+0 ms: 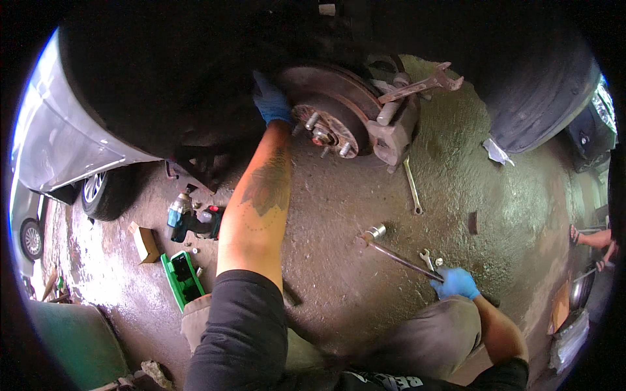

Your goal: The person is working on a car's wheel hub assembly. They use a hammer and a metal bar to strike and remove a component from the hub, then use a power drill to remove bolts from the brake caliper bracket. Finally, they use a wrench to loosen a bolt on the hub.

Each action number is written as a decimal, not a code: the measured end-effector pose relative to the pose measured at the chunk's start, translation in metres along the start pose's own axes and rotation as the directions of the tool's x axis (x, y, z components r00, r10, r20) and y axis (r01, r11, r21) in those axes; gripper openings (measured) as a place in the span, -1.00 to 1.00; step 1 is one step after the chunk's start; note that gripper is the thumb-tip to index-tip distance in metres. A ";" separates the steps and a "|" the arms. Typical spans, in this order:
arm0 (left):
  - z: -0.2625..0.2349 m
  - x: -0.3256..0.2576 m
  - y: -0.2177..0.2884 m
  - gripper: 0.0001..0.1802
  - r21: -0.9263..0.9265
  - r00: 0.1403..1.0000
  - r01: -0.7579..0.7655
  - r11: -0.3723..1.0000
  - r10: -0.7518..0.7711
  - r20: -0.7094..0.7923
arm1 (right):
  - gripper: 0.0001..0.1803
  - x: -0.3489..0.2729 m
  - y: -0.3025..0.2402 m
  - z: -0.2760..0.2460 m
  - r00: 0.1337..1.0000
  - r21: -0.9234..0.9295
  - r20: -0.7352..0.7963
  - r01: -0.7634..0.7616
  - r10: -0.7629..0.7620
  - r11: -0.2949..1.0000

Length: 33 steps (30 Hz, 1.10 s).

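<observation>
A rusty brake disc (329,107) with its wheel studs sat at upper centre of the frame, the brake caliper (396,133) hanging on its right edge under a large adjustable wrench (422,83). A combination spanner (412,186) lay on the concrete floor (456,169) below. The left hand (270,101), blue-gloved, reached up with its arm outstretched behind the disc's left rim, fingers hidden. The right hand (455,283), lower right, was closed around the handle of a socket wrench (394,251) lying on the floor.

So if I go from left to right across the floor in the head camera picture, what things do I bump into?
Small cardboard box → green tray → long ratchet wrench → right hand in a blue glove, holding that wrench's handle.
</observation>
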<state>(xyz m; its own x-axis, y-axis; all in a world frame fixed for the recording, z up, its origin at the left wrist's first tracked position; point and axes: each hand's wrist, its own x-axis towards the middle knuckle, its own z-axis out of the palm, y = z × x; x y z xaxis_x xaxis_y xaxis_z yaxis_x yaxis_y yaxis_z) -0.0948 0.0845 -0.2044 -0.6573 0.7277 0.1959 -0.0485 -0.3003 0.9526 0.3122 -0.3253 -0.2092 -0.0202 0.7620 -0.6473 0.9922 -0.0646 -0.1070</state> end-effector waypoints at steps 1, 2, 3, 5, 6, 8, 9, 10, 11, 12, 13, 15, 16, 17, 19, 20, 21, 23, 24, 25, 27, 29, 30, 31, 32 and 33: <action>0.005 -0.006 0.009 -0.27 -0.004 0.994 0.105 0.994 -0.105 0.031 | -0.70 -0.001 -0.014 -0.014 0.997 -0.008 -0.061 0.039 -0.040 0.999; 0.007 -0.013 0.015 -0.27 -0.002 0.994 0.104 0.995 -0.104 0.023 | -0.70 -0.007 -0.025 -0.028 0.990 -0.018 -0.114 0.080 -0.081 0.997; 0.010 -0.020 0.021 -0.27 0.000 0.994 0.104 0.995 -0.104 0.017 | -0.71 -0.014 -0.035 -0.042 0.978 -0.030 -0.167 0.120 -0.123 0.992; -0.005 -0.011 0.024 -0.26 0.123 0.996 0.072 0.990 -0.077 0.037 | -0.69 -0.023 -0.057 -0.068 0.966 -0.066 -0.192 0.164 -0.174 0.984; -0.028 0.007 0.013 -0.26 0.238 0.997 0.037 0.971 -0.052 0.059 | -0.68 -0.028 -0.072 -0.084 0.955 -0.088 -0.203 0.201 -0.215 0.976; -0.041 -0.007 0.013 -0.26 0.324 0.988 0.078 0.943 -0.116 0.100 | -0.67 -0.048 -0.086 -0.106 0.894 -0.168 -0.306 0.287 -0.326 0.943; -0.036 -0.053 0.032 -0.26 0.290 0.972 0.144 0.946 -0.190 0.136 | -0.67 -0.062 -0.078 -0.110 0.845 -0.175 -0.401 0.307 -0.353 0.935; -0.051 -0.072 0.029 -0.26 0.240 0.976 0.169 0.956 -0.196 0.095 | -0.66 -0.066 -0.083 -0.113 0.761 -0.187 -0.487 0.388 -0.428 0.902; -0.070 -0.090 0.024 -0.27 0.187 0.978 0.190 0.964 -0.202 0.047 | -0.66 -0.071 -0.093 -0.119 0.739 -0.208 -0.508 0.393 -0.442 0.896; -0.082 -0.108 0.025 -0.28 0.051 0.945 0.328 0.943 -0.328 -0.018 | -0.64 -0.078 -0.103 -0.128 0.719 -0.231 -0.526 0.394 -0.455 0.890; -0.092 -0.127 0.024 -0.29 -0.102 0.891 0.439 0.893 -0.447 -0.079 | -0.63 -0.082 -0.110 -0.137 0.698 -0.257 -0.545 0.390 -0.466 0.884; -0.102 -0.174 0.092 -0.30 -0.156 0.744 0.661 0.734 -0.668 0.010 | -0.57 -0.097 -0.104 -0.151 0.704 -0.372 -0.543 0.288 -0.458 0.883; -0.119 -0.180 0.105 -0.30 -0.034 0.757 0.653 0.757 -0.652 0.045 | -0.54 -0.105 -0.104 -0.159 0.709 -0.437 -0.527 0.247 -0.469 0.865; -0.127 -0.174 0.109 -0.25 0.168 0.785 0.590 0.790 -0.610 0.109 | -0.48 -0.109 -0.106 -0.163 0.683 -0.507 -0.529 0.222 -0.503 0.833; -0.133 -0.172 0.108 -0.27 0.468 0.675 0.493 0.733 -0.662 0.326 | -0.50 -0.111 -0.112 -0.174 0.689 -0.491 -0.515 0.251 -0.510 0.834; -0.127 -0.175 0.111 -0.33 0.474 0.686 0.435 0.766 -0.623 0.376 | -0.51 -0.110 -0.116 -0.180 0.689 -0.477 -0.516 0.262 -0.509 0.839; -0.123 -0.190 0.116 -0.44 0.282 0.686 0.538 0.795 -0.607 0.402 | -0.52 -0.108 -0.118 -0.185 0.679 -0.465 -0.523 0.279 -0.515 0.840; -0.115 -0.190 0.132 -0.59 0.185 0.655 0.599 0.779 -0.609 0.447 | -0.54 -0.100 -0.119 -0.197 0.652 -0.446 -0.540 0.316 -0.533 0.838; -0.108 -0.191 0.131 -0.64 0.130 0.688 0.601 0.789 -0.593 0.418 | -0.55 -0.099 -0.121 -0.204 0.638 -0.440 -0.546 0.334 -0.544 0.834; -0.104 -0.190 0.130 -0.65 0.132 0.712 0.575 0.807 -0.573 0.406 | -0.56 -0.100 -0.125 -0.212 0.622 -0.437 -0.548 0.357 -0.559 0.826; -0.095 -0.183 0.127 -0.67 0.136 0.756 0.523 0.842 -0.531 0.383 | -0.58 -0.102 -0.134 -0.225 0.604 -0.486 -0.550 0.330 -0.576 0.810; -0.083 -0.180 0.125 -0.67 0.138 0.722 0.561 0.816 -0.564 0.401 | -0.59 -0.100 -0.131 -0.237 0.595 -0.512 -0.549 0.316 -0.587 0.799; -0.079 -0.180 0.124 -0.67 0.139 0.704 0.579 0.803 -0.579 0.411 | -0.60 -0.099 -0.130 -0.243 0.590 -0.525 -0.549 0.308 -0.593 0.793; -0.077 -0.180 0.124 -0.67 0.144 0.701 0.594 0.791 -0.597 0.389 | -0.62 -0.102 -0.134 -0.251 0.584 -0.559 -0.566 0.246 -0.582 0.792; -0.074 -0.181 0.124 -0.66 0.149 0.698 0.608 0.780 -0.615 0.367 | -0.61 -0.103 -0.135 -0.262 0.553 -0.605 -0.573 0.213 -0.605 0.767; -0.072 -0.181 0.125 -0.66 0.154 0.694 0.623 0.767 -0.632 0.345 | -0.61 -0.102 -0.135 -0.272 0.521 -0.648 -0.577 0.178 -0.629 0.741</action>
<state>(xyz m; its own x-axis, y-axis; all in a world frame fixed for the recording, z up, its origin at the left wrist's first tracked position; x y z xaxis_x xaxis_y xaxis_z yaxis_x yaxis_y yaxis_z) -0.0354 -0.1293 -0.1374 -0.1656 0.9075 -0.3860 -0.3307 0.3176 0.8887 0.2140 -0.2187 0.0769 -0.5636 0.8094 0.1654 0.8114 0.5048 0.2945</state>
